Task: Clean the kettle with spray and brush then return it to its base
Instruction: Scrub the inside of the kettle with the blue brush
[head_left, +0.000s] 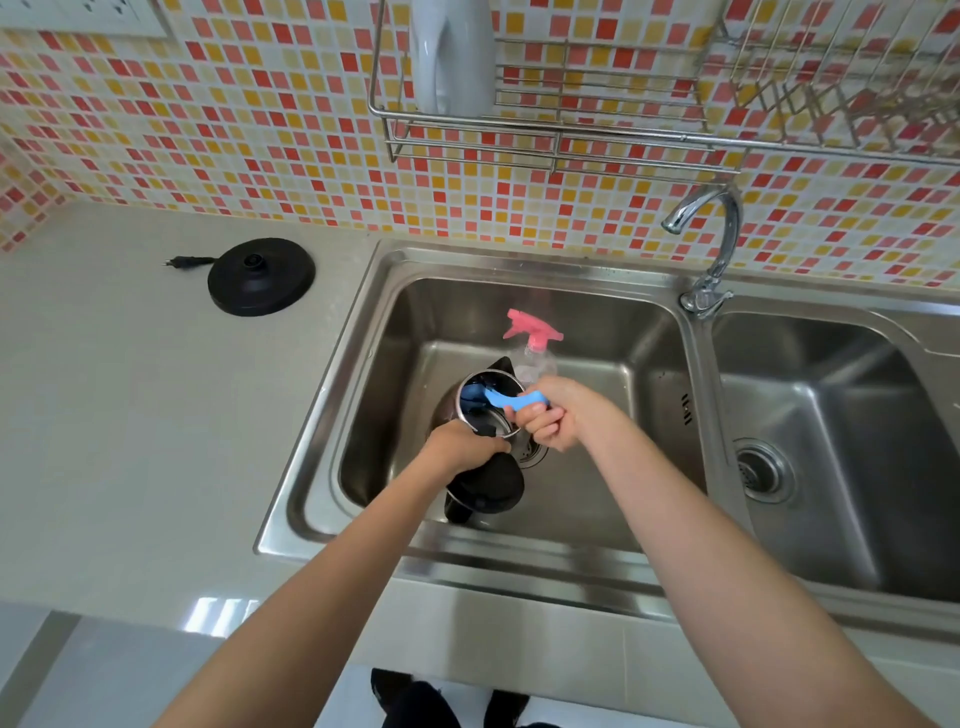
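Observation:
A steel kettle (451, 410) with a black lid hanging open stands in the left sink basin (597, 322). My left hand (464, 446) grips its black handle at the near rim. My right hand (551, 415) holds the blue brush (511, 400) by its handle, and the brush head reaches down into the kettle's mouth. Just behind the kettle stands a clear spray bottle (535, 345) with a pink trigger head, untouched. The round black kettle base (261, 275) sits on the counter to the left of the sink, its plug lying loose beside it.
A chrome tap (714, 244) rises between the left basin and the right basin (831, 415). A wire rack (545, 130) on the tiled wall holds a white object. The grey counter (130, 415) extends left of the sink.

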